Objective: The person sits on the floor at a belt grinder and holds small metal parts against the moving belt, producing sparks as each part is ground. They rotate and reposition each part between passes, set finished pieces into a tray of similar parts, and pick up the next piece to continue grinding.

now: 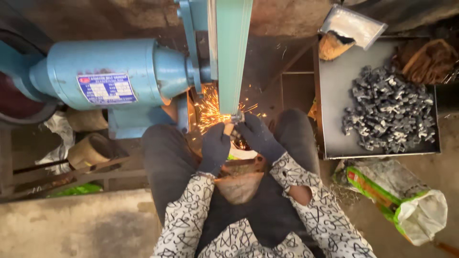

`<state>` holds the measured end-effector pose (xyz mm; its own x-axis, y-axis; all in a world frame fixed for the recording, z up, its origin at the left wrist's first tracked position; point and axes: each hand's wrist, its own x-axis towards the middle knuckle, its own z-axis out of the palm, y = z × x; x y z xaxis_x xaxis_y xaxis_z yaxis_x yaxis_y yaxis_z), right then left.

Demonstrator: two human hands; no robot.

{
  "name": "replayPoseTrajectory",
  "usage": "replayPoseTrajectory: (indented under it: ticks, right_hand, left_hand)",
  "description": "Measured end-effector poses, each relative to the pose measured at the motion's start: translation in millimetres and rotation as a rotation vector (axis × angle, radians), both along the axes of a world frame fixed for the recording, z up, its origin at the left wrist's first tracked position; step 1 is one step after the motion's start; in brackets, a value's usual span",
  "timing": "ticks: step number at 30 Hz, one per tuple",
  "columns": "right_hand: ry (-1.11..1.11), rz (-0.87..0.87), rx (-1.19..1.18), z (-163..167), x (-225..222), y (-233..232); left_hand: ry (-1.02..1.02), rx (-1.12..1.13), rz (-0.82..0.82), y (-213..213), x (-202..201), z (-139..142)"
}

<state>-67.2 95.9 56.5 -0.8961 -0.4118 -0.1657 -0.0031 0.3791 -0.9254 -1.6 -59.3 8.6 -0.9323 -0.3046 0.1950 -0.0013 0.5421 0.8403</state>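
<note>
The gloved left hand (214,145) and gloved right hand (258,136) close together around a small metal piece (236,117), pressing it to the lower end of the green grinding belt (233,52), where orange sparks (210,112) spray leftward; the piece is mostly hidden, so its shape is hard to tell. Left of the belt sits the blue motor (105,74). To the right, a grey metal tray (334,81) holds a heap of small grey metal parts (389,110) toward its right edge, and a green-and-white sack (406,203) lies on the floor just below the tray's near edge.
</note>
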Motion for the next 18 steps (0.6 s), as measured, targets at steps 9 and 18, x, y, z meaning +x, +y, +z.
replayPoseTrajectory:
  ticks: [9, 18]
  right_hand:
    - [-0.012, -0.009, -0.198, 39, 34, 5]
    - [-0.204, -0.033, -0.282, 18, 21, 0]
  left_hand:
    - [0.059, 0.860, -0.202, 5, 13, 27]
    - [0.072, 0.422, -0.042, 2, 1, 5]
